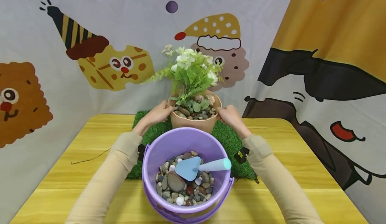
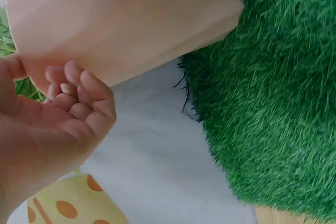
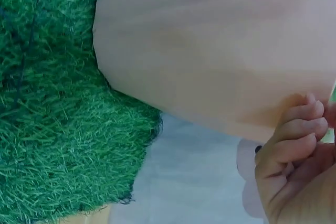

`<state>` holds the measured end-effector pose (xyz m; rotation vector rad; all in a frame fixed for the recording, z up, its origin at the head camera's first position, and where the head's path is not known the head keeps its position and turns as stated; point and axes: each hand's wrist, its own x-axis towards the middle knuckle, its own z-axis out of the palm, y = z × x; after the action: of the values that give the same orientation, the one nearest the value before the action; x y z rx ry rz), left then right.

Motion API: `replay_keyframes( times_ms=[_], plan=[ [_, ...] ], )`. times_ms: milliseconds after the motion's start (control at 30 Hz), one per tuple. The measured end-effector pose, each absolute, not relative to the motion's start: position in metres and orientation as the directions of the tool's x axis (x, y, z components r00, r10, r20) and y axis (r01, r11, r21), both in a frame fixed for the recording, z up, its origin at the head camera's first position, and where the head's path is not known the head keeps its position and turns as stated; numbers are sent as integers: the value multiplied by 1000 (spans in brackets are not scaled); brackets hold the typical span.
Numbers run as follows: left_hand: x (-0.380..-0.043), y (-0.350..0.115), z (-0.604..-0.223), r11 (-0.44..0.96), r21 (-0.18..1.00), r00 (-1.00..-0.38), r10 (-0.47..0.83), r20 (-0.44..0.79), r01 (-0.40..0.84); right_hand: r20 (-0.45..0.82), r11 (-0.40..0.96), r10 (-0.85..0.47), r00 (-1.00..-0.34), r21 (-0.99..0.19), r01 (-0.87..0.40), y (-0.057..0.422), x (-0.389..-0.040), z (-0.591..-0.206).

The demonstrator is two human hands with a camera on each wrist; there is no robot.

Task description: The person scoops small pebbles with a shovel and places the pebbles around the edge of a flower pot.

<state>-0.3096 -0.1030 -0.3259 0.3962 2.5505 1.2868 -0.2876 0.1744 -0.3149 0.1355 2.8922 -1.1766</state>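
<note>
A peach-coloured flower pot (image 1: 193, 125) stands on a mat of artificial grass (image 1: 230, 138) at the back of the table. Pebbles (image 1: 197, 114) and a leafy plant with white flowers (image 1: 193, 66) fill it. My left hand (image 1: 159, 113) pinches the pot's rim at its left side, thumb over the edge and fingers curled against the outer wall. On the opposite side, my right hand (image 1: 230, 115) pinches the rim the same way. Both wrist views show the curled fingers, the left hand (image 2: 63, 108) and the right hand (image 3: 296, 156), against the smooth pot wall.
Nearer to me is a purple bucket (image 1: 188, 135) of mixed stones, a blue trowel (image 1: 188, 168) lying on them. A thin dark wire (image 1: 90, 159) lies on the wooden table (image 1: 81, 180) at left. Behind hangs a cartoon-printed cloth (image 1: 120, 9).
</note>
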Motion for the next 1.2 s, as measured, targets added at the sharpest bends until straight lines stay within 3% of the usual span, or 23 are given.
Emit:
replay_keyframes(
  times_ms=[533, 933, 1067, 1200],
  plan=[
    [-325, -106, -337, 578, 802, -964, 266, -11, 150, 14, 686, 117, -993, -724, 71, 158, -279, -319],
    [-327, -106, -337, 577, 807, -972, 236, -17, 126, 7, 661, 164, -986, -743, 104, 154, -281, -322],
    [-325, -106, -341, 560, 816, -973, 230, 16, 145, 36, 629, 112, -993, -776, 42, 158, -279, -329],
    [-308, -114, -342, 497, 850, -981, 160, 106, 173, 172, 596, 3, -985, -792, -136, 171, -264, -342]
  ],
)
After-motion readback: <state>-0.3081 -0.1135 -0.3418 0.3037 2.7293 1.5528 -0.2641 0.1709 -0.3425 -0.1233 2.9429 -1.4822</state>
